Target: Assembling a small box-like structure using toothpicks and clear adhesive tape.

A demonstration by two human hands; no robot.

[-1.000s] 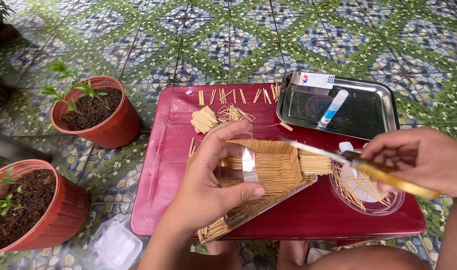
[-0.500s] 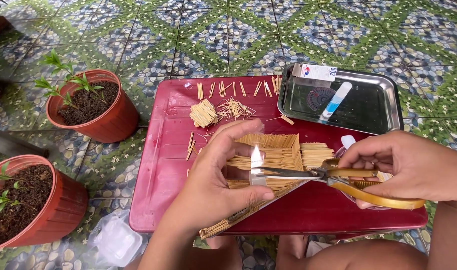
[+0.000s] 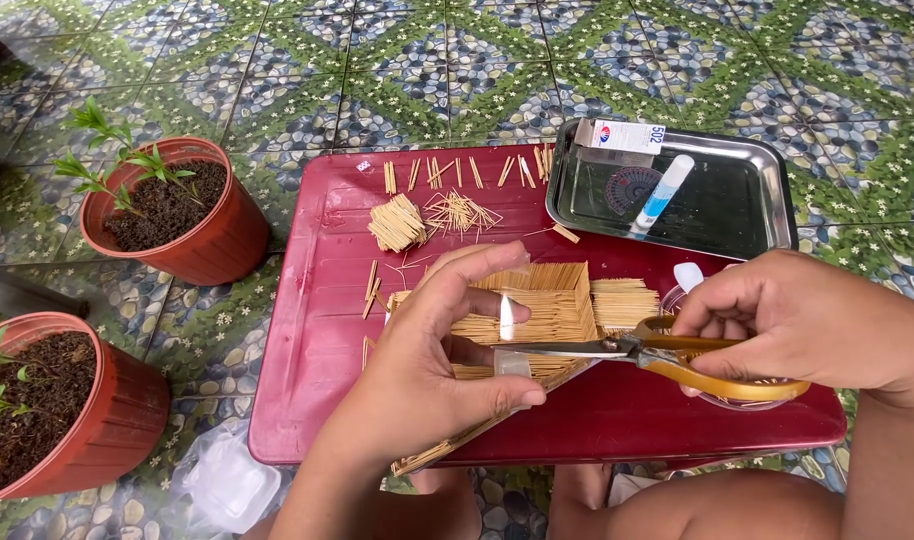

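Observation:
My left hand point(image 3: 439, 368) holds a small structure of glued wooden sticks point(image 3: 542, 303) above the red tray point(image 3: 307, 330), thumb and fingers pinching a clear piece at its front edge. My right hand point(image 3: 792, 320) grips yellow-handled scissors point(image 3: 667, 357). Their blades point left and reach the clear piece between my left fingers. A flat panel of sticks point(image 3: 622, 302) lies just behind the scissors. Loose sticks and a small stick bundle point(image 3: 397, 222) lie at the tray's far side.
A steel tray point(image 3: 757, 200) at the back right holds a glue tube point(image 3: 662, 193) and a small box point(image 3: 627, 135). Two terracotta pots with plants stand left, one point(image 3: 192, 230) farther and one point(image 3: 67, 420) nearer. A clear plastic bag point(image 3: 227, 480) lies on the tiled floor.
My right hand brought the scissors down and left, from raised over the structure to level at its front edge. My left hand shifted its grip to pinch the clear piece.

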